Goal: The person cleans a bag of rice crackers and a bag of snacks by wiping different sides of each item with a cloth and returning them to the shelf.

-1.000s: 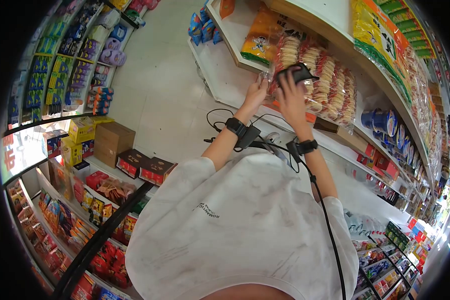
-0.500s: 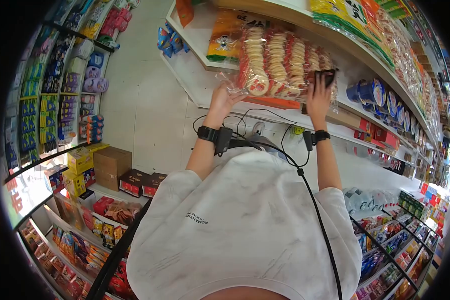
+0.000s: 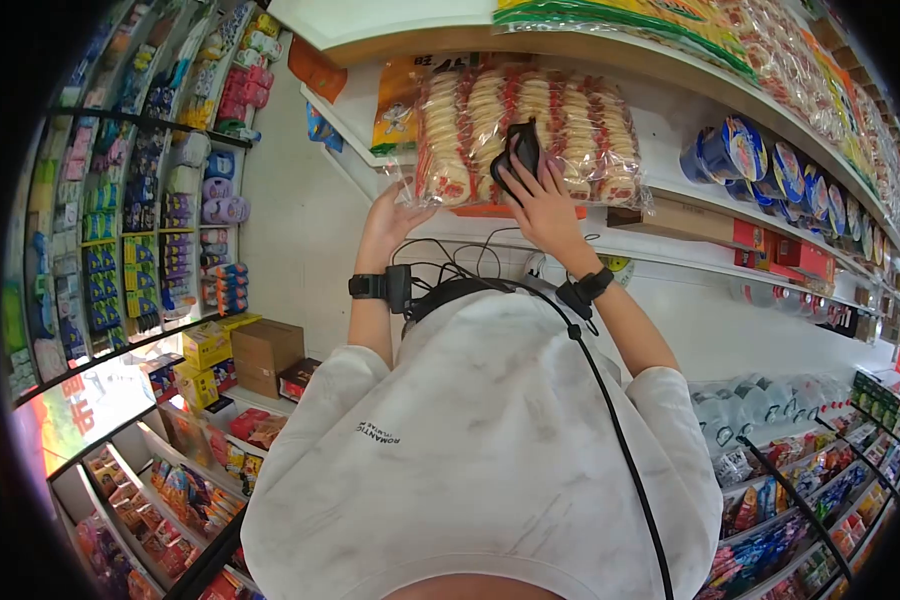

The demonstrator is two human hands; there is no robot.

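A clear plastic bag of round crackers (image 3: pixel 485 130), stacked in several columns with red print, lies on the shelf in front of me. My left hand (image 3: pixel 395 218) is at the bag's near left corner, fingers closed on its loose clear edge. On top of the bag rests a thin, soft-looking black thing (image 3: pixel 518 160), perhaps a cloth. My right hand (image 3: pixel 543 203) presses it against the plastic, fingers lying over it. Just behind the bag's left end is a yellow-orange snack bag (image 3: pixel 395 115).
Blue lidded tubs (image 3: pixel 735 150) stand right of the bag, beneath an upper shelf (image 3: pixel 400 40) of more snack bags. A brown carton (image 3: pixel 670 222) sits lower right. Black cables (image 3: pixel 470 262) hang near my wrists. Stocked racks (image 3: pixel 130 230) stand left; a cardboard box (image 3: pixel 267 355) is at lower left.
My right hand has moved left across the cracker bag, from its right end to near its middle, taking the black thing along. My left hand stays at the left corner. The view has shifted.
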